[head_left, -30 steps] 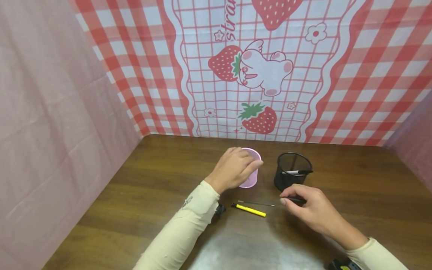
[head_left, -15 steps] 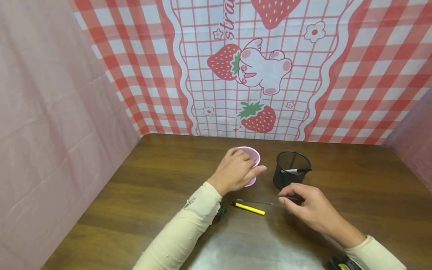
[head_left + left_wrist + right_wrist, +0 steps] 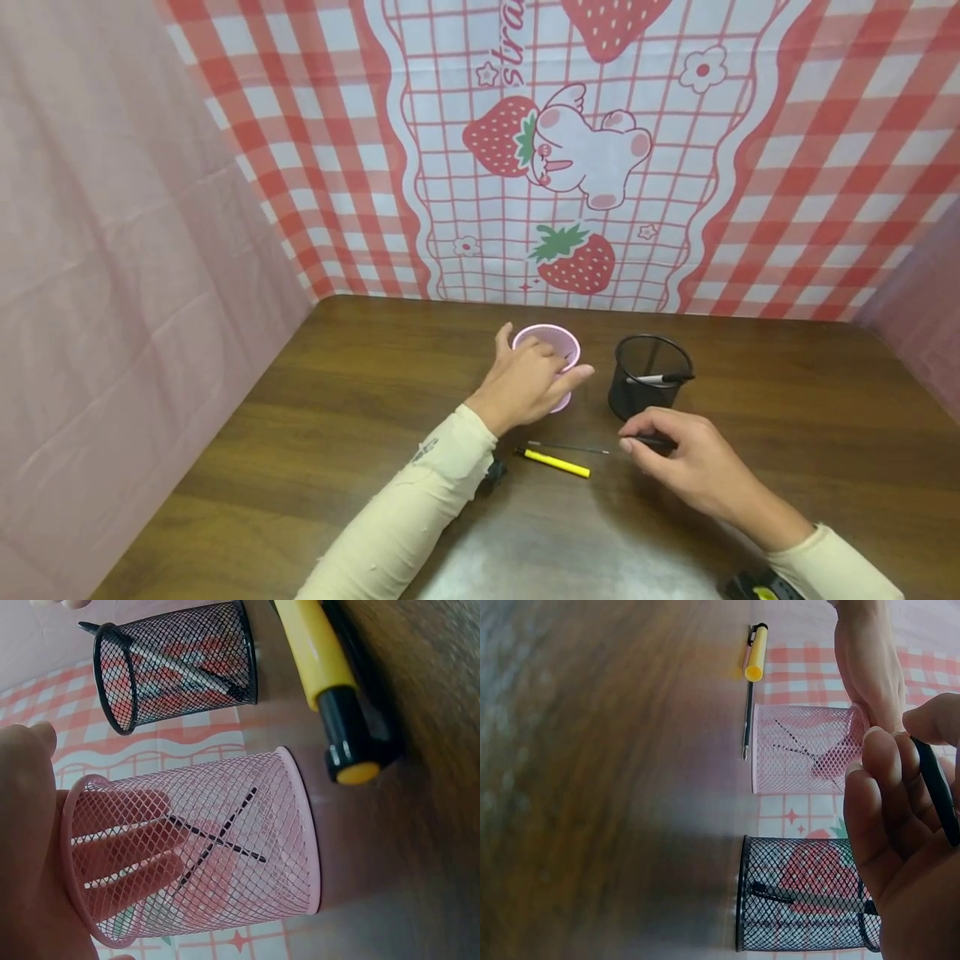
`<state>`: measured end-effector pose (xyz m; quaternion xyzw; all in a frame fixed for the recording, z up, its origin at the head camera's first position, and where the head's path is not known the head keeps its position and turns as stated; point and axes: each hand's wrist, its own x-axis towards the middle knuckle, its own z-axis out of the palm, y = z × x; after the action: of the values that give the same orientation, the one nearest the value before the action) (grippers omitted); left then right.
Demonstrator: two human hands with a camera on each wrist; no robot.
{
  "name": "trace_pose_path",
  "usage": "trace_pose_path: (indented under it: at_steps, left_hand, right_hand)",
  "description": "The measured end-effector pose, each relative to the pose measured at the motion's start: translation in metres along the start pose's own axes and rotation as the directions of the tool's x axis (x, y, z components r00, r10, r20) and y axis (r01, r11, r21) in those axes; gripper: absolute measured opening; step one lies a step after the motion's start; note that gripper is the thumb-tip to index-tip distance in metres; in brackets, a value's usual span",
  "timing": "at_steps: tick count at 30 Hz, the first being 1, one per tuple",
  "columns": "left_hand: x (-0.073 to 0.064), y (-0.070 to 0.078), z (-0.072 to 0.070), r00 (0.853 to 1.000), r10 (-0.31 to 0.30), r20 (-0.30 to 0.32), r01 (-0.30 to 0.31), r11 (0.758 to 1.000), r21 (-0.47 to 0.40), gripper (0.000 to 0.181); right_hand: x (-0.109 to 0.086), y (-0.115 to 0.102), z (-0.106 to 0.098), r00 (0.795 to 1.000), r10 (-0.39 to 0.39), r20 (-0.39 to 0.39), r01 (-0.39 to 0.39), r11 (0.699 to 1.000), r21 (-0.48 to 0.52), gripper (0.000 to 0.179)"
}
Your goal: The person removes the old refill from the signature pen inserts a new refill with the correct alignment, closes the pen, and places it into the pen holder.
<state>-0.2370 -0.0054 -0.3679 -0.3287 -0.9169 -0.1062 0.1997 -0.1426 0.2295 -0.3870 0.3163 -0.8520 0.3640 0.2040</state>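
Note:
My left hand (image 3: 525, 379) reaches over the pink mesh pen cup (image 3: 561, 337), its middle fingers stretched down inside. Through the mesh in the left wrist view, these fingers (image 3: 135, 862) look straight, apart from two thin dark rods (image 3: 232, 817) crossed lower in the cup. The thumb is out to the right of the rim. Over on the right, my right hand (image 3: 697, 458) pinches a slim black pen piece (image 3: 935, 791) between thumb and fingers; its exact kind is partly hidden. A yellow pen barrel with a black end (image 3: 555, 463) and a thin pen refill (image 3: 568, 448) lie on the table before the cup.
A black mesh pen cup (image 3: 626, 396) stands just beyond my right hand, with a silver and black pen (image 3: 660, 380) leaning in it. The brown wooden table (image 3: 315, 433) ends at a red-checked strawberry cloth (image 3: 360, 192). A pink curtain (image 3: 112, 275) hangs on the left.
My left hand has shifted slightly to the right over the pink cup, and one finger now lifts away at the rim's left side. The right hand stays nearly still with the black piece.

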Motion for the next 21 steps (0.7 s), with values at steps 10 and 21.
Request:
trace_pose_path:
  at_steps: [10,21]
  left_hand:
    - [-0.0029,-0.0008,-0.0013,1.0,0.016,-0.002,-0.016,1.0,0.019,0.054]
    - [-0.0037,-0.0042,-0.0006,0.996,0.01,-0.089,-0.01,1.0,0.004,0.048]
  right_hand:
    - [-0.0008,-0.002,0.0002,1.0,0.001,0.006,-0.001,1.0,-0.007,0.034]
    - [-0.0008,-0.0016,-0.0002,1.0,0.006,0.008,-0.006,1.0,-0.016,0.034]
